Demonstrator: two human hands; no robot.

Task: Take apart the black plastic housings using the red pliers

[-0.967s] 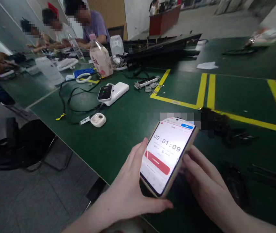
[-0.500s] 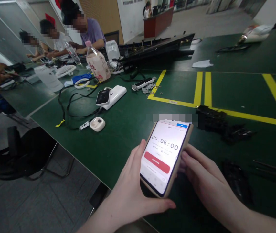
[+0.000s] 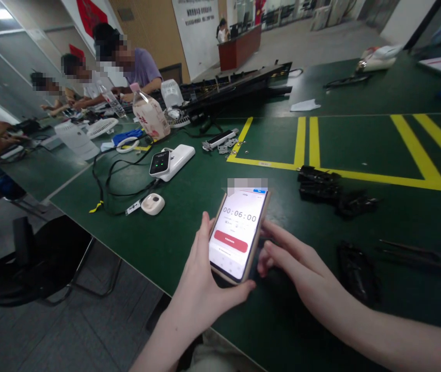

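A phone [image 3: 233, 232] in a tan case shows 00:06:00 above a red button, its screen facing me. My left hand [image 3: 208, 279] holds it from the left and below, with the thumb along the bottom edge. At the phone's right edge is my right hand [image 3: 292, 258], its fingers bent and partly curled; one fingertip is close to or on the case, and I cannot tell how firmly it touches. Left of the phone, a small cream case [image 3: 153, 204] lies on the green table [image 3: 182, 217].
A white power bank [image 3: 182, 160] and a black cable sit at the left. Black parts [image 3: 319, 187] and red-handled pliers [image 3: 429, 258] lie at the right. Beyond stands a bottle [image 3: 151, 116]; several people work at the far left. Yellow tape [image 3: 301, 144] marks the table.
The phone and my left hand appear further left in the view, as does my right hand, whose fingers have loosened from the phone's edge. The camera view has shifted, showing more on the right.
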